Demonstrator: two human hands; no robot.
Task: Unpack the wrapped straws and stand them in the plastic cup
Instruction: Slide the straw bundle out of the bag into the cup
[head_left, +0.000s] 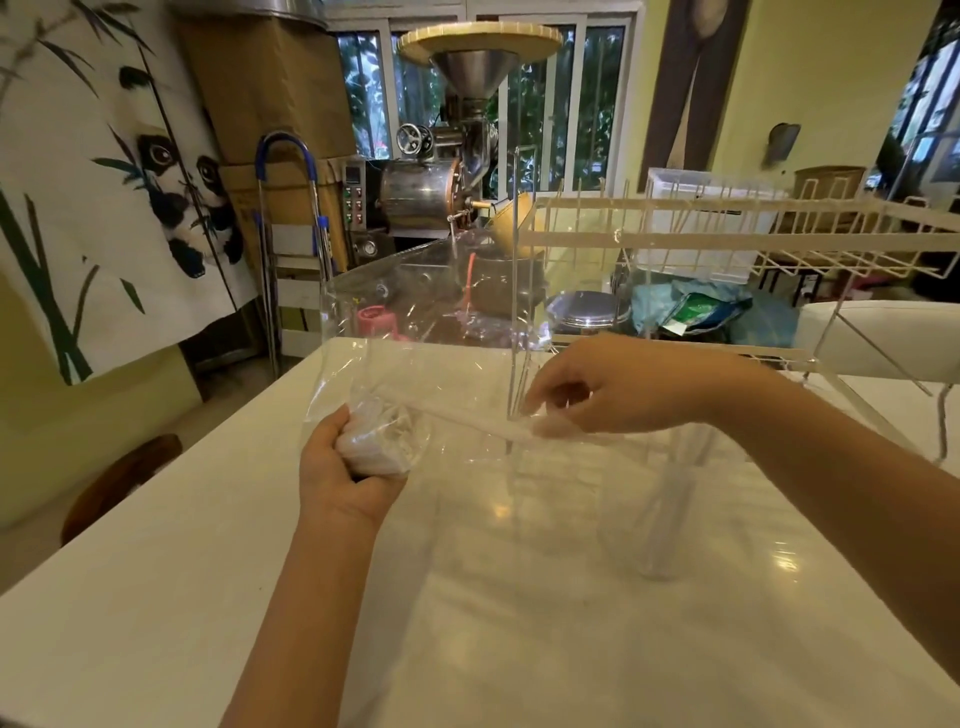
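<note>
White marble-look desk (519, 623) carries a clear plastic cup (660, 525) at right, while above it a clear bag (415, 332) is held up — the left hand (348, 467) gripping its bunched bottom of wrapped straws (379, 447), the right hand (618, 384) pinching one straw (467, 418) through the plastic.

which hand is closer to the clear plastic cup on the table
Right. The right hand pinches a wrapped straw just above and left of the plastic cup. The left hand grips the straw bundle in the clear bag, farther left.
</note>
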